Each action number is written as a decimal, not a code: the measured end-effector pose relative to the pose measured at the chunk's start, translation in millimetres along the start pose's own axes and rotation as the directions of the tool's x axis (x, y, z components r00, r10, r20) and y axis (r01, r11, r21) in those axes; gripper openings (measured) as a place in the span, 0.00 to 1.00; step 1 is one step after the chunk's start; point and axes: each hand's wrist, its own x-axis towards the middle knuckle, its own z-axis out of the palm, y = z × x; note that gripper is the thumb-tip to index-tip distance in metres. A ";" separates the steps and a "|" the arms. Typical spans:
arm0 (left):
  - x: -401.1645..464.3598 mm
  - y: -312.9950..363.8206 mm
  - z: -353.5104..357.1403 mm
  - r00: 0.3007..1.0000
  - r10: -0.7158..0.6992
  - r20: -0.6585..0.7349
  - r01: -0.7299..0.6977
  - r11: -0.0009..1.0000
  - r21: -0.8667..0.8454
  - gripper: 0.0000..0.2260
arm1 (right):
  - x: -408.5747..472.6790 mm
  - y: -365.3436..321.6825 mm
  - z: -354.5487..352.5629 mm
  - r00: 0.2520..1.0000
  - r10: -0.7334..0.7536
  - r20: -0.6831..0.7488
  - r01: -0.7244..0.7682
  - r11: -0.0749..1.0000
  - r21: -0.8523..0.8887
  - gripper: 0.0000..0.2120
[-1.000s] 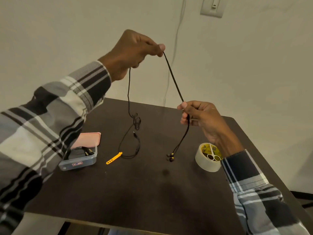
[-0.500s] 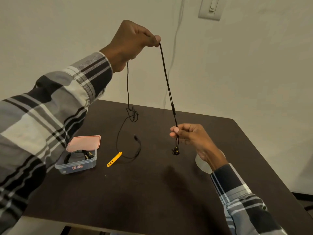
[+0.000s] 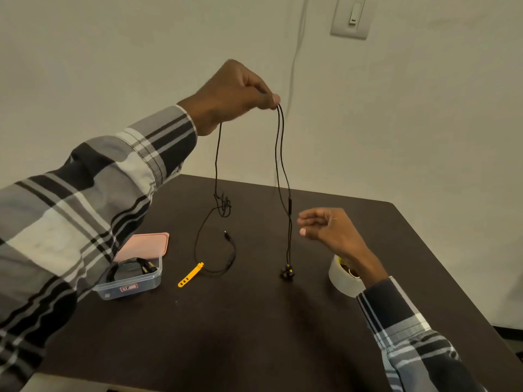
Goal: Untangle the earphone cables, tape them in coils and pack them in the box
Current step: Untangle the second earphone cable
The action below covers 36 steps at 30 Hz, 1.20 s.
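— Below the left hand [image 3: 232, 94], what hangs from the pinched thumb and forefinger?

— One black earphone cable [image 3: 283, 165], doubled over the fingertips. Two strands drop on the fingertip side to a pair of earbuds [image 3: 287, 273] touching the dark table [image 3: 254, 335]. A third strand falls under the palm to a small knot [image 3: 224, 206], then loops along the tabletop to its plug [image 3: 227, 236].

— And the right hand [image 3: 325, 226]?

— Fingers loosely curled, holding nothing, just beside the hanging strands near the inline remote [image 3: 290, 206] but not touching them.

— Count the rest.

— One clear plastic box [image 3: 133, 281] under the left sleeve, with one coiled black cable already inside; one pink lid [image 3: 147, 246] lying against its far side. One yellow cable tie [image 3: 191, 274] between the box and the looped cable. One roll of clear tape [image 3: 343, 281], partly hidden under the right wrist.

— Room to move?

— Bare tabletop stretches from the earbuds toward the near edge. The far edge runs just behind the knot, the right edge well beyond the tape.
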 end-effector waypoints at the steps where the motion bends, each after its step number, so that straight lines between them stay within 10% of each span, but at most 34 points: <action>1: -0.7 0.1 2.4 0.999 0.005 0.051 -0.007 0.999 0.042 0.08 | 0.6 -11.9 -3.5 0.998 -0.042 -0.035 0.043 0.999 0.022 0.14; 9: -10.9 3.0 38.5 0.946 0.031 0.322 -0.070 0.991 0.110 0.10 | -4.5 -110.4 -1.4 0.937 -0.313 -0.154 0.344 0.903 0.258 0.10; 22: -25.0 5.5 5.8 0.986 0.007 0.167 0.008 0.996 -0.091 0.15 | -20.6 -129.0 -25.4 0.900 -0.317 -0.299 0.416 0.828 0.375 0.12; 30: -43.6 -40.7 -11.0 0.988 -0.145 0.059 0.152 0.978 -0.145 0.13 | -22.6 -81.1 -51.7 0.936 -0.096 -0.338 0.220 0.910 0.350 0.11; 36: -56.8 -50.2 4.5 0.976 -0.176 0.128 0.195 0.969 -0.150 0.13 | -25.1 -47.9 -39.0 0.994 0.066 -0.084 -0.070 0.996 -0.049 0.07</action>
